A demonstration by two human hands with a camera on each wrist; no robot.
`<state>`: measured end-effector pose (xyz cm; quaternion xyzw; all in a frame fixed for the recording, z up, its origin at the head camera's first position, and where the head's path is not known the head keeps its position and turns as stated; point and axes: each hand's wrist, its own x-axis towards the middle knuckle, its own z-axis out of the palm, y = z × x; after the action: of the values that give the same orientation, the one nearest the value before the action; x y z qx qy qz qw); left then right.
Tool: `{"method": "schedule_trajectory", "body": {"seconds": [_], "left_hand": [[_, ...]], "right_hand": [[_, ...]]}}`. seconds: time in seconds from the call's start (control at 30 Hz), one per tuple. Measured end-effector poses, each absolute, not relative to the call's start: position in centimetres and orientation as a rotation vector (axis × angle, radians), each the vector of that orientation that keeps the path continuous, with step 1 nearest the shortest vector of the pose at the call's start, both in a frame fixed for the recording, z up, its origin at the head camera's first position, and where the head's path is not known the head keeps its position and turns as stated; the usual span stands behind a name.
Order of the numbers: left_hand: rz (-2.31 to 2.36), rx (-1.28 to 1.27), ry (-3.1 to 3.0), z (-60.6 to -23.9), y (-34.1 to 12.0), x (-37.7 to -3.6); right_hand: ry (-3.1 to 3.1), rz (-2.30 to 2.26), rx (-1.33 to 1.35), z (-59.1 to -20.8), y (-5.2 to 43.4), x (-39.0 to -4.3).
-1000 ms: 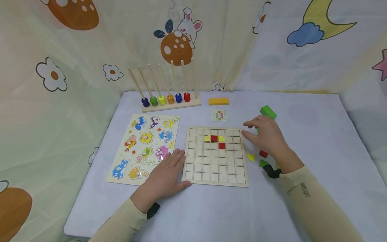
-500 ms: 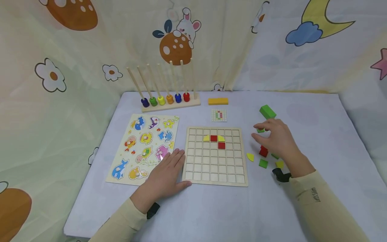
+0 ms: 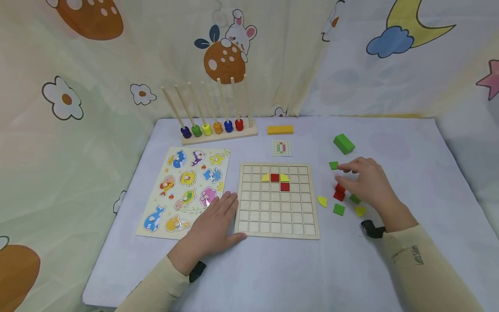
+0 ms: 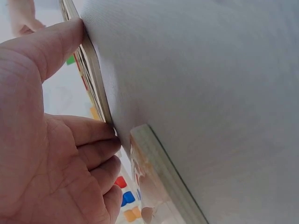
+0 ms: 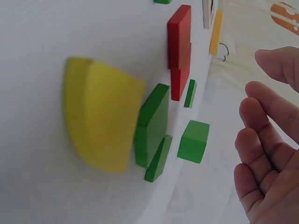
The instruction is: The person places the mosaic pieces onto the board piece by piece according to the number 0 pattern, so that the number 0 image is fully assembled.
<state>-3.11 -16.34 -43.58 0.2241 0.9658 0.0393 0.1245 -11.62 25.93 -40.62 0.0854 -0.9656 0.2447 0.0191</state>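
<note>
My left hand (image 3: 214,225) lies flat, its fingertips and thumb touching the left edge of the wooden grid board (image 3: 259,206); the left wrist view shows the thumb (image 4: 63,42) on the board's edge. In the board's upper cells sit two red square tiles (image 3: 274,177) and two yellow quarter-round tiles (image 3: 265,177). Above the loose tiles at the right hovers my right hand (image 3: 366,182), thumb and fingers apart, holding nothing. Near it lie red tiles (image 3: 339,195), green tiles (image 3: 338,209) and a yellow quarter-round tile (image 5: 107,116).
Behind the board lies a small pattern card (image 3: 281,148), with an orange bar (image 3: 280,130) farther back. A green block (image 3: 344,144) stands at the back right. To the left are a sea-animal peg puzzle (image 3: 156,201) and a peg stand (image 3: 220,138) with coloured beads.
My right hand has drawn back to the right, away from the board's edge, uncovering green, red and yellow tiles. My left hand stays in place.
</note>
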Motion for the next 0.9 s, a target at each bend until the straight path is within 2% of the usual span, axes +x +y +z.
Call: {"method": "schedule_trajectory", "body": {"seconds": [0.6, 0.9], "left_hand": [[0.114, 0.657, 2.825, -43.5, -16.3, -3.1], [0.119, 0.650, 2.819, -43.5, -16.3, -3.1]], "right_hand": [[-3.172, 0.673, 0.158, -42.2, 27.2, -11.2], [-3.245, 0.600, 0.197, -42.4, 27.5, -11.3]]}}
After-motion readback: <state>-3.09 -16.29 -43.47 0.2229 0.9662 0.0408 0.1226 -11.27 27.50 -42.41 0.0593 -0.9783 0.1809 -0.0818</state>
